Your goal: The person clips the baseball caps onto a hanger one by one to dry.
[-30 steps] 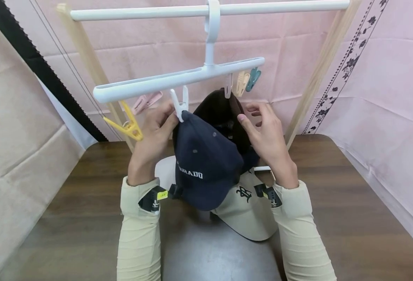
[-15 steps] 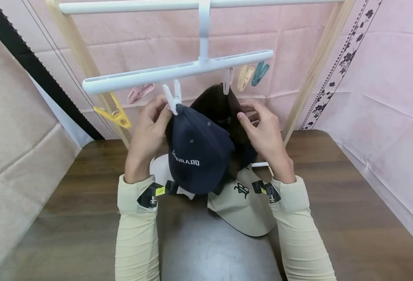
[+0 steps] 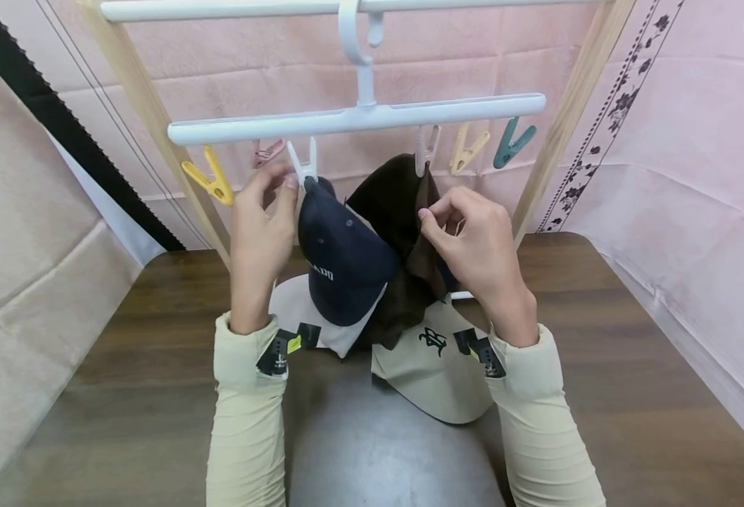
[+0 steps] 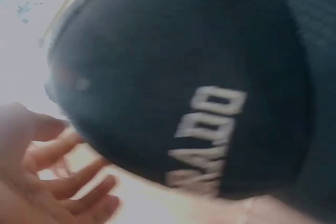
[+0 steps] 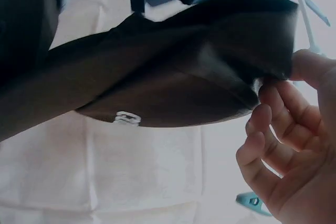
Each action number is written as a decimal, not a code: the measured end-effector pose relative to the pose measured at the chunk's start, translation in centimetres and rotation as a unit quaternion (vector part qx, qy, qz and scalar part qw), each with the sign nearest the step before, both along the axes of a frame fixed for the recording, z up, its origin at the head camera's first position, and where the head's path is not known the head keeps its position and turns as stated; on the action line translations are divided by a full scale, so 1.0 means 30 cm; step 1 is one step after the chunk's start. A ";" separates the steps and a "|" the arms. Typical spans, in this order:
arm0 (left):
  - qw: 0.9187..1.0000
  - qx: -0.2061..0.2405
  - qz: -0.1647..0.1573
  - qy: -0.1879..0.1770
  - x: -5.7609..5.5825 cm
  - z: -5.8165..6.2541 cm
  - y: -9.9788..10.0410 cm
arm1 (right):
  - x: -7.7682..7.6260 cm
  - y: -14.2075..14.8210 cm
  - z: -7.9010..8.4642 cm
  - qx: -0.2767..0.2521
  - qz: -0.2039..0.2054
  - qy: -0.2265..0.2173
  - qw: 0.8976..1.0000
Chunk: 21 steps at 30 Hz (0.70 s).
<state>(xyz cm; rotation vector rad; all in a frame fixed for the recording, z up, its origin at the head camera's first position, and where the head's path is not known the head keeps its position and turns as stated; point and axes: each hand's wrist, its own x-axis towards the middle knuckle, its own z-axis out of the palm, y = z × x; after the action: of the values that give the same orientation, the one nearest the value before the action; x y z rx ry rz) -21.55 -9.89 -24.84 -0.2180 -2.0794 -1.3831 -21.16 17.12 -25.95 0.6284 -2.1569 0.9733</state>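
A navy cap (image 3: pixel 346 253) with white lettering hangs from the white clothespin (image 3: pixel 305 163) on a pale blue hanger (image 3: pixel 441 110). Beside it hangs a dark brown cap (image 3: pixel 387 201), caught at its edge by a pale pink clothespin (image 3: pixel 426 148). My left hand (image 3: pixel 262 232) is at the navy cap's upper left edge, close to the white clothespin, its lower fingers loose in the left wrist view; whether its fingertips touch the cap is unclear. With thumb and index finger, my right hand (image 3: pixel 476 246) pinches the brown cap's edge, also visible in the right wrist view.
The hanger hooks over a white rod (image 3: pixel 232 8) between wooden posts. Yellow (image 3: pixel 212 179), dusty pink (image 3: pixel 267 152), cream (image 3: pixel 469 149) and teal (image 3: pixel 514 144) clothespins hang from it. On the brown table (image 3: pixel 612 394) lie a beige cap (image 3: pixel 431 384) and a whitish cap (image 3: pixel 291 303).
The hanger has turned from slanted to nearly level across my view. The navy cap has turned with it and shifted left. My left hand has drawn slightly off the cap's edge.
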 end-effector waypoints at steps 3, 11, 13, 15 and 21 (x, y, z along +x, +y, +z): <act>0.991 -0.098 0.068 -0.062 0.066 0.036 -0.001 | 0.017 -0.012 0.007 0.019 -0.003 0.015 1.000; 0.974 -0.202 0.097 -0.017 0.259 0.109 0.102 | 0.067 -0.054 0.023 0.002 -0.036 0.040 0.999; 0.984 -0.177 -0.003 0.023 0.265 0.111 0.133 | 0.082 -0.068 0.029 -0.009 -0.041 0.042 0.998; 0.986 -0.135 -0.098 0.026 0.248 0.104 0.169 | 0.096 -0.083 0.034 -0.010 -0.049 0.051 0.997; 0.987 -0.044 -0.150 -0.031 0.151 0.055 0.257 | 0.133 -0.139 0.027 0.034 -0.074 0.105 0.991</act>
<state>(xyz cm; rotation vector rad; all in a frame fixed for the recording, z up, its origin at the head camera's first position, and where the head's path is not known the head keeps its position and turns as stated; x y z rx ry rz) -17.02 -2.18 -23.20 -0.5501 -2.2289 -1.4863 -17.16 12.95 -25.13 0.5667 -2.0241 0.7245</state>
